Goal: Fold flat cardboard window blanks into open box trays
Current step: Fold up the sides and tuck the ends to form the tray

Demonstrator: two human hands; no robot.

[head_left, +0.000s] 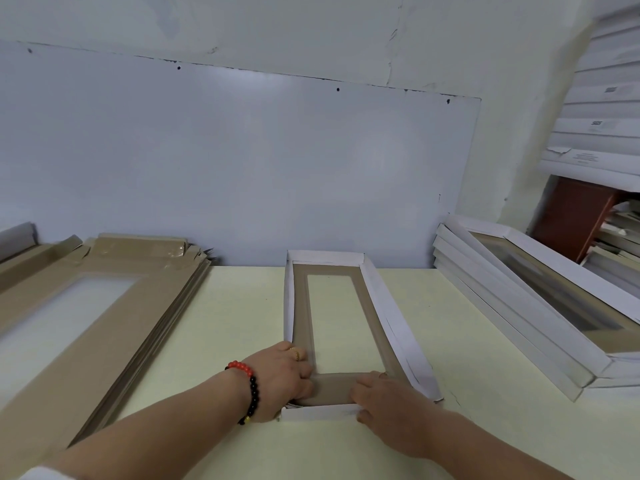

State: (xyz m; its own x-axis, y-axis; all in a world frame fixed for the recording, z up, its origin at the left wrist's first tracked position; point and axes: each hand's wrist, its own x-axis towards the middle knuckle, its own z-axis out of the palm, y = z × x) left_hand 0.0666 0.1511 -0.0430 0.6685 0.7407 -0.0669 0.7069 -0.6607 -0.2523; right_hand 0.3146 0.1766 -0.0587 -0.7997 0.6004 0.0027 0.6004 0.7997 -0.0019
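I note the tray (346,327) mid-worktop (242,306), walls up; left hand (277,382) and right hand (388,396) pinch its near wall. Flat blanks (104,306) remain left; finished trays (519,306) stacked right.

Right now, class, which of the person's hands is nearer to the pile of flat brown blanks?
Left. The left hand presses the tray's near left corner, on the side facing the pile of flat blanks; the right hand is at the near right corner, farther away.

Tray (381,299): matt cardboard, brown inside, white paper outside; table (242,323) smooth pale laminate; bracelet (251,386) glossy beads.
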